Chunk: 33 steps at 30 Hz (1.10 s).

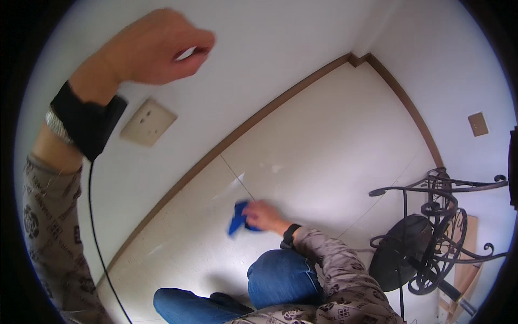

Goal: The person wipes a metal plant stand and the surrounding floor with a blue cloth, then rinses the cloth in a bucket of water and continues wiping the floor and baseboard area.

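Note:
My left hand is raised at the upper left in front of the white wall. Its fingers curl round to the thumb, leaving a small gap, and nothing shows in them. A black band with a cable is strapped round that wrist. Low on the tiled floor, my right hand grips a blue cloth, both slightly blurred. Part of the cloth is hidden under the fingers. Between the hand and my body is my bent knee in blue jeans.
A brown baseboard runs along the walls to a corner. One wall socket sits beneath my left hand, and another wall plate is at the right. A black scrolled metal stand with a round base stands close on the right.

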Each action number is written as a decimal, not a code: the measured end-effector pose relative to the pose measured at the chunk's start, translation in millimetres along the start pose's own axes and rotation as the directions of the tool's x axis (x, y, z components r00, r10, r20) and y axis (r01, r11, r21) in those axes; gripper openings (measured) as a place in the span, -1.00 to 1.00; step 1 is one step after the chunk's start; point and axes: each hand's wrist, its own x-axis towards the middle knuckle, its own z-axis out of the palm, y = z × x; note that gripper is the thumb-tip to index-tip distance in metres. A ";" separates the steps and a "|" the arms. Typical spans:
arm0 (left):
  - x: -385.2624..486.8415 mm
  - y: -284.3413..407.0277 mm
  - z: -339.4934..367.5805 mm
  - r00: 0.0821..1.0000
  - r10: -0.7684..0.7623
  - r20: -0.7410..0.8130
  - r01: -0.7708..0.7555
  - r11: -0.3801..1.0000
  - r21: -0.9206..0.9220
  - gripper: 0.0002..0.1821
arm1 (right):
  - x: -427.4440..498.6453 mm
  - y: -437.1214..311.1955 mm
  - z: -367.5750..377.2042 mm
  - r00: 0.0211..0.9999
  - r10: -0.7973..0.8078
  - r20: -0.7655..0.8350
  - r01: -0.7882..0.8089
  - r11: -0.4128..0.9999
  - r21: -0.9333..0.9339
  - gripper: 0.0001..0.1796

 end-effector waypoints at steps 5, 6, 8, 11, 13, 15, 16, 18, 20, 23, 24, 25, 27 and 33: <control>-92.4 111.3 31.7 0.951 -0.257 -0.172 0.150 0.870 -0.471 -0.92 | 16.6 41.7 -132.4 0.638 0.557 -0.532 -0.361 0.826 0.433 -0.69; -123.2 146.2 39.0 0.938 -0.337 -0.083 0.258 0.838 -0.481 -0.93 | 11.0 43.1 -162.4 0.642 0.403 -0.652 -0.409 0.900 0.153 -0.65; -189.6 212.0 67.1 0.892 -0.451 0.002 0.332 0.653 -0.681 -0.94 | 6.5 39.9 -205.3 0.677 0.435 -0.594 -0.544 0.839 -0.004 -0.57; -266.3 282.0 110.7 0.699 -0.699 0.152 0.533 0.368 -0.762 -0.95 | 9.9 22.1 -252.9 0.743 0.454 -0.491 -0.639 0.700 -0.318 -0.53; -297.7 323.3 127.2 0.515 -0.786 0.342 0.653 0.101 -0.751 -0.94 | 16.4 10.5 -264.4 0.699 0.514 -0.497 -0.700 0.632 -0.333 -0.53; -309.2 350.9 141.8 0.588 -0.736 0.337 0.640 0.168 -0.750 -0.92 | 23.9 6.5 -260.1 0.689 0.532 -0.492 -0.706 0.647 -0.289 -0.53; -309.8 360.0 148.6 0.616 -0.711 0.340 0.615 0.163 -0.772 -0.91 | 27.0 9.0 -250.2 0.677 0.530 -0.512 -0.708 0.660 -0.253 -0.53; -305.3 372.8 152.6 0.662 -0.669 0.338 0.556 0.136 -0.820 -0.91 | 31.7 21.3 -219.0 0.581 0.525 -0.622 -0.744 0.653 -0.144 -0.52; -300.7 382.1 148.4 0.674 -0.654 0.344 0.496 0.055 -0.867 -0.91 | 34.0 36.9 -171.1 0.523 0.635 -0.569 -0.761 0.648 0.024 -0.52; -305.7 393.5 129.1 0.696 -0.635 0.337 0.425 -0.014 -0.905 -0.91 | 42.6 38.7 -79.2 0.526 0.513 -0.679 -0.755 0.649 -0.094 -0.51; -307.8 393.1 123.5 0.670 -0.660 0.339 0.417 -0.043 -0.908 -0.91 | 47.0 31.0 -45.8 0.543 0.509 -0.668 -0.798 0.561 -0.221 -0.45; -310.2 393.1 118.7 0.656 -0.676 0.336 0.396 -0.070 -0.915 -0.92 | 52.0 18.6 -10.1 0.552 0.488 -0.676 -0.828 0.413 -0.379 -0.37; -313.1 389.4 114.6 0.583 -0.737 0.344 0.460 -0.050 -0.886 -0.92 | 62.6 -12.6 47.8 0.738 0.305 -0.602 -0.670 0.441 -0.597 -0.32; -318.2 384.9 101.9 0.496 -0.797 0.345 0.451 -0.103 -0.886 -0.92 | 109.1 -68.9 86.7 0.878 0.415 -0.238 -0.474 0.819 -0.322 -0.48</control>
